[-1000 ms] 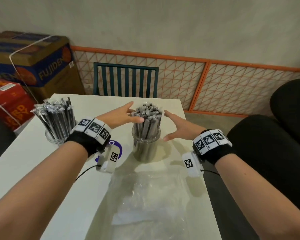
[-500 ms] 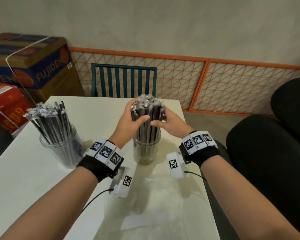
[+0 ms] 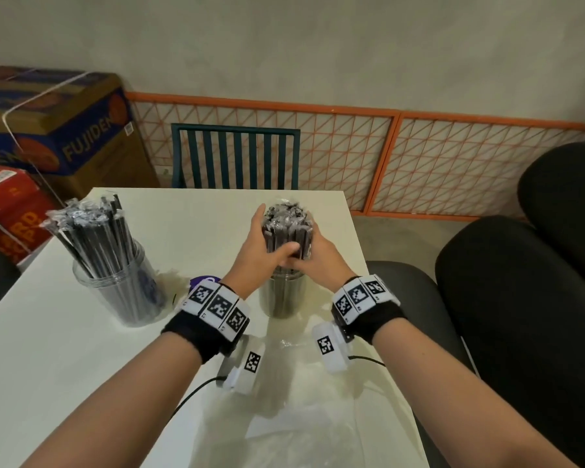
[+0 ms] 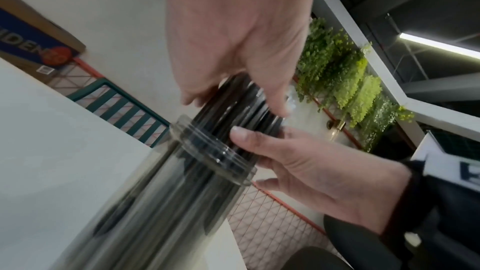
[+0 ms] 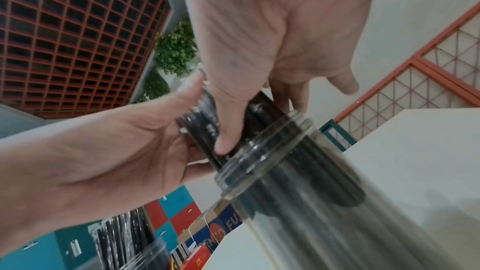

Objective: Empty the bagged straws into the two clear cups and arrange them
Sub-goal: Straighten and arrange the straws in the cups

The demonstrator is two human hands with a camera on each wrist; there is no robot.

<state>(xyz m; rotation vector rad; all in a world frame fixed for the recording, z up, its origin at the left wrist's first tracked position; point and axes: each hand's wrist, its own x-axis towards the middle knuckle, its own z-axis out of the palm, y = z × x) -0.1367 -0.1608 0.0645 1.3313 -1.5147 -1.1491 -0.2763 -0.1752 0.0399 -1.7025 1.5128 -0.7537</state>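
I read this as a café or drink-shop back corner. My white table (image 3: 81, 349) holds two clear cups (image 3: 122, 292) packed with wrapped straws (image 3: 88, 231). At ten o'clock, stacked shipping cartons (image 3: 58, 130) sit against the plaster wall. At twelve stands a teal slatted chair (image 3: 235, 157), with orange wire-grid panels (image 3: 453, 163) behind it. At three, black cushioned seats (image 3: 520, 298). The wrist views catch hanging greenery (image 4: 345, 81) and a red lattice ceiling (image 5: 72, 34).

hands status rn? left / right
Left hand: wrapped round the straw bundle standing in the clear cup.
Right hand: grips the same bundle from the other side.
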